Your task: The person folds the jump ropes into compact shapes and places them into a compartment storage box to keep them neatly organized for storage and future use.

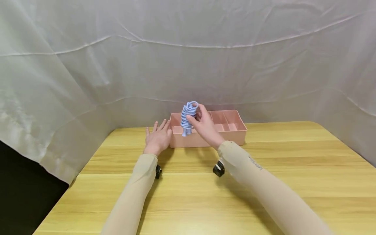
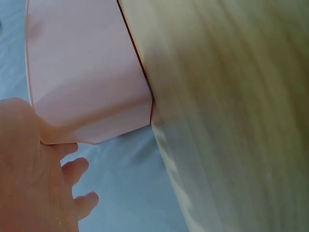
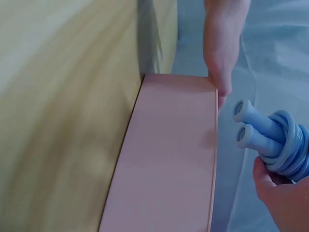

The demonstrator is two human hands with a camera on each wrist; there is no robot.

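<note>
1. Right hand is pinching a blue jump rope, coiled up with both handles pointing down, and it's hanging right over the left compartment of the pink tray
2. Left hand is lying flat, fingers straight, touching the tray's left end and holding nothing
3. I'd say go straight down, handles first, and keep the coil squeezed so it isn't springing open
4. Keep bracing the tray so it isn't sliding on the table

Blue skipping rope, coiled tightly round its two handles, held upright above the pink compartment tray
</note>
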